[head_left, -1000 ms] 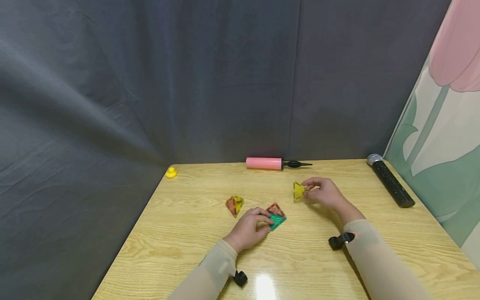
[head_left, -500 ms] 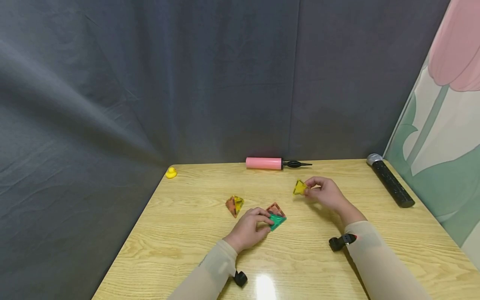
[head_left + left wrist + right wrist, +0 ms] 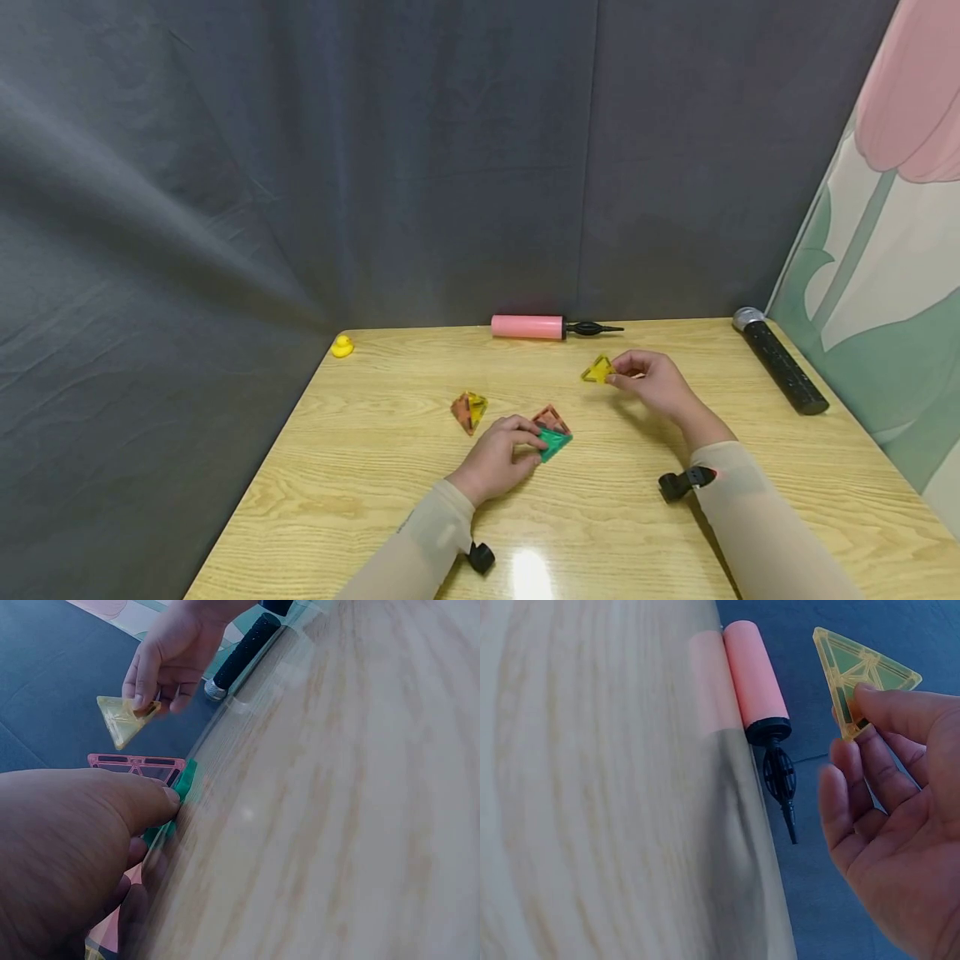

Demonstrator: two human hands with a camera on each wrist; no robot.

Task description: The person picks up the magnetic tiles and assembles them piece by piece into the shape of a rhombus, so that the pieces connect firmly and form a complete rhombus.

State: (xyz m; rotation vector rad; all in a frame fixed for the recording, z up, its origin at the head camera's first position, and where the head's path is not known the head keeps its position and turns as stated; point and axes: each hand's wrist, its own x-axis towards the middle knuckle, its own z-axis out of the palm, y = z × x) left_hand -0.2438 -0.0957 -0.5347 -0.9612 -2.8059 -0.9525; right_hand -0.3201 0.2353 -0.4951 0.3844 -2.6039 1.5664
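The right hand [image 3: 651, 385] pinches a raised yellow triangular tile [image 3: 853, 664]; the left hand [image 3: 498, 460] apparently pinches a green triangular tile [image 3: 556, 444].

The tabletop [image 3: 337, 492] is showing wood grain beneath a smooth, glossy surface that is throwing back a bright glare and mirroring the pink pump barrel [image 3: 756, 671]. The yellow triangle [image 3: 847, 664] is looking like clear, shiny plastic with a ribbed panel; the green tile [image 3: 556, 444] and the salmon tile [image 3: 552, 418] are appearing as similar see-through plastic. The barrel is looking smooth, its black nozzle [image 3: 780, 774] like moulded plastic. The microphone [image 3: 782, 367] is carrying a silvery, metallic-looking head [image 3: 747, 317] on a rough, speckled handle [image 3: 791, 383]. The curtain [image 3: 465, 167] is hanging as matt, creased cloth, and the sleeves [image 3: 765, 525] are looking like matt fabric.
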